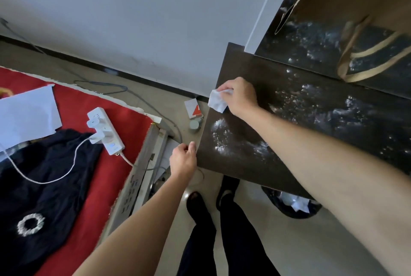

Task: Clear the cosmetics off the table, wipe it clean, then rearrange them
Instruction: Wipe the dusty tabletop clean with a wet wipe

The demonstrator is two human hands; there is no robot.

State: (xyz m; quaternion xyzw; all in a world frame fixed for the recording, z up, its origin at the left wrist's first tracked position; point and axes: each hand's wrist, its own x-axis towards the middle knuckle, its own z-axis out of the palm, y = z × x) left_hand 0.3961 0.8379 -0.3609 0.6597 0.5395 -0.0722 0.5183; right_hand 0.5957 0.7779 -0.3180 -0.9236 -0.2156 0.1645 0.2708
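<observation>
Fingers (pixel 223 88) round wipe (pixel 216 102) (R hand (pixel 241 98))

No letters or numbers can be read anywhere; the only marks are a red triangular sign on the small white cardboard box (pixel 193 108) lying on the floor just beside the dark brown table (pixel 242 64), and a rough white ring printed on the black cloth garment (pixel 44 186).

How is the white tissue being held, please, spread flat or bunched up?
Bunched up: the right hand pinches the white tissue into a creased wad, with one loose flap sticking out beyond it.
</observation>
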